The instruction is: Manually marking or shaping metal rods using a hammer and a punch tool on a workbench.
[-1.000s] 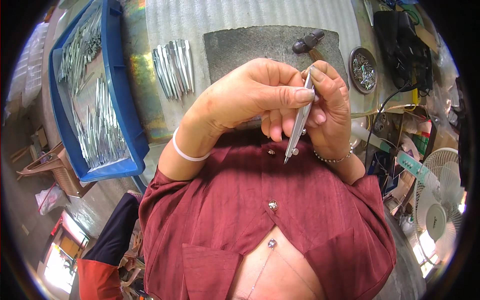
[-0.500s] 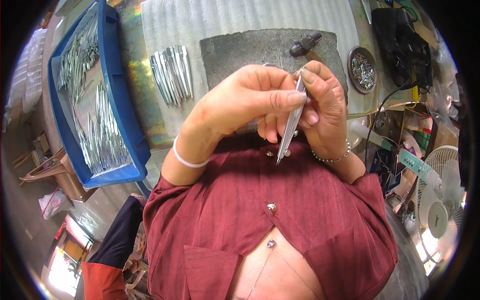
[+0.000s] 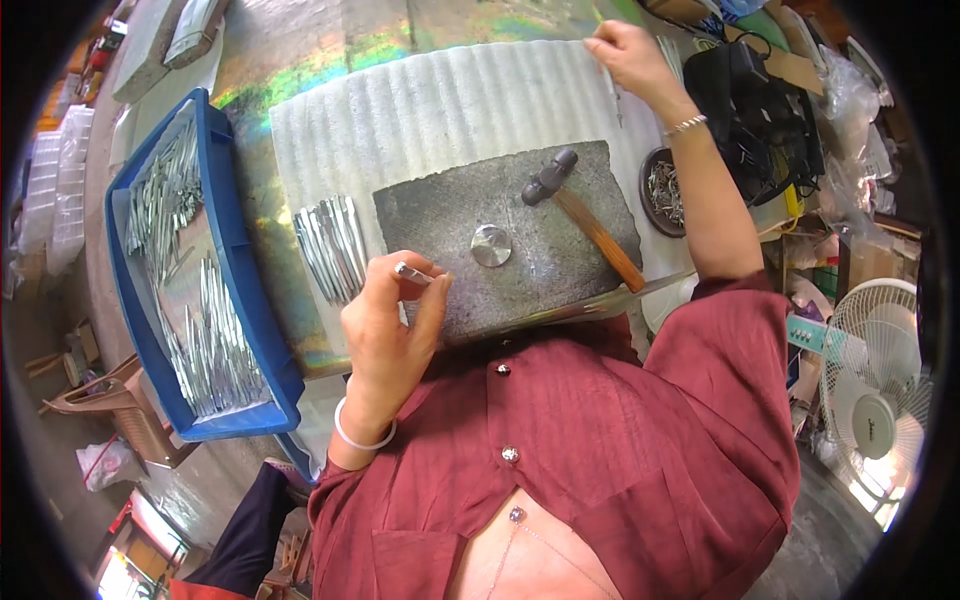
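Holding a small, silvery, rod-like metal piece [image 3: 408,271] pinched between thumb and forefinger, our left hand [image 3: 388,315] sits at the near left corner of the rough dark-grey slab [image 3: 425,210]. Our right hand [image 3: 635,62] is well apart from it, stretched out to the far right edge of the white ribbed foam sheet [image 3: 430,100] on the grey worktop [image 3: 262,215]. We judge this a step between two handlings, one hand minding the piece while the other fetches or sets something down. The next move, we think, calls for finishing that reach and bringing both hands together, clear of the wooden-handled hammer with a dark metal head [image 3: 590,228] and the shiny round metal disc [image 3: 491,245] near it (a knock could slide the disc).

Our right fingers are curled and a thin pale sliver [image 3: 618,108] shows just below them, but we cannot tell whether they grip anything. The metal piece's other end is lost behind our left fingers, so its length is unclear. Our right forearm [image 3: 715,200] covers one side of the dark round dish [image 3: 647,190], whose small silvery contents blur together.
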`<state>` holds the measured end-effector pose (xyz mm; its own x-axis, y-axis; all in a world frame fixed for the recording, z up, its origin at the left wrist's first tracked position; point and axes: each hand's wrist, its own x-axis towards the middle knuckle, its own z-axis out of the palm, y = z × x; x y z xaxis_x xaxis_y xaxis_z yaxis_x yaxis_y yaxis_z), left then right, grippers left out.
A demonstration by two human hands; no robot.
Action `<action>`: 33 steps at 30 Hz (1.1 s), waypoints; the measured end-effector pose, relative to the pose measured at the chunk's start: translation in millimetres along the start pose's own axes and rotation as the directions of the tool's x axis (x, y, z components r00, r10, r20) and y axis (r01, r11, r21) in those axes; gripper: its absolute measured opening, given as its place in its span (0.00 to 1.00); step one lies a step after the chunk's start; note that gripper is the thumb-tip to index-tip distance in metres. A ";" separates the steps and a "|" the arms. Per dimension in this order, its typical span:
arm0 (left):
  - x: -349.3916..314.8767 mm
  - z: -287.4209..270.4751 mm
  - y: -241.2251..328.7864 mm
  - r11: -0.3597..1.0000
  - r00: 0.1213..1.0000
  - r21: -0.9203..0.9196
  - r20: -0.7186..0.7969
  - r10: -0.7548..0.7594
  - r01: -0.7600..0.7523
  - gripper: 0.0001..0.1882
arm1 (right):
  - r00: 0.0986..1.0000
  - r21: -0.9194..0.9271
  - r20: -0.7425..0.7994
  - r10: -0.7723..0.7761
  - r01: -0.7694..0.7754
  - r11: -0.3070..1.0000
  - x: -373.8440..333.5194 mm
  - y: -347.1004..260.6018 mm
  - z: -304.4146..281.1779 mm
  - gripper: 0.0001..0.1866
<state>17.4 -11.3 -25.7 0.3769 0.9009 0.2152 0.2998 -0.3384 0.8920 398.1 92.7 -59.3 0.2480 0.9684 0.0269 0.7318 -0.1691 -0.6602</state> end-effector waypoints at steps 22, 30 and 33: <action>17.0 29.9 -4.7 0.921 0.977 -0.346 0.171 -0.125 0.178 0.03 | 0.978 -0.388 0.075 -0.193 0.207 0.898 -202.5 -107.7 18.5 0.23; 16.6 30.6 -1.9 0.929 0.978 -0.322 0.153 -0.140 0.183 0.03 | 0.992 -0.119 0.094 -0.089 0.100 0.988 -205.5 -100.7 17.5 0.21; 17.2 31.9 -4.9 0.954 0.987 -0.279 0.141 -0.071 0.108 0.03 | 0.989 0.019 0.020 -0.146 0.145 0.989 -205.7 -97.7 18.9 0.20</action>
<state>50.4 -2.8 -39.1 0.4747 0.8752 0.0933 0.0819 -0.1495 0.9854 263.6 -86.5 -14.5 0.1263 0.9861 0.1080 0.7477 -0.0231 -0.6637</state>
